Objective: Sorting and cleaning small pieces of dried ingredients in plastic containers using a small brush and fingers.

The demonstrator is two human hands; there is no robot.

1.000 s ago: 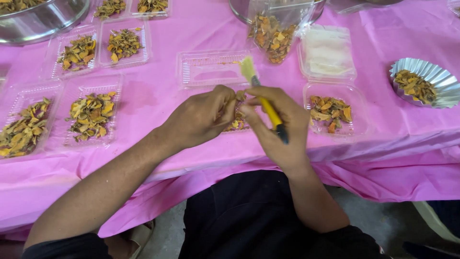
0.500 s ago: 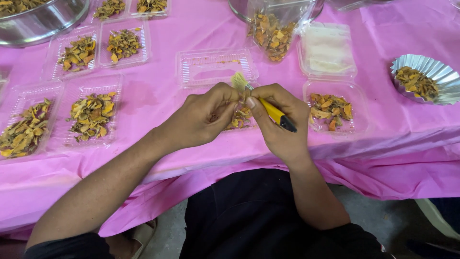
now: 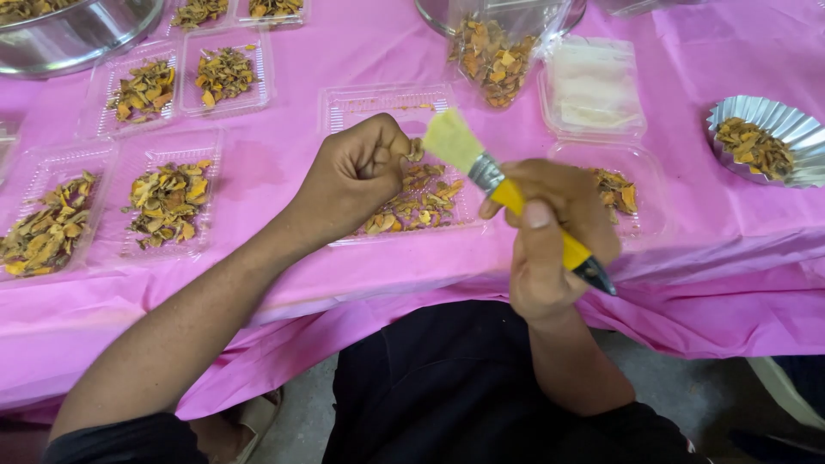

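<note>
My right hand grips a yellow-handled brush, bristles pointing up and left toward my left hand. My left hand is curled in a fist over a clear plastic tray of dried yellow-orange slices, its fingertips pinched together near the bristles; whether a slice is between them cannot be told. The tray sits on the pink tablecloth just before me. An empty clear tray lies right behind it.
Several filled clear trays sit at left. A clear bag of slices, a stack of lids, a partly filled tray and a foil dish are at right. A steel bowl stands far left.
My hands have drawn apart. The right hand with the brush moved right and toward me; the left hand lifted slightly over the tray.
</note>
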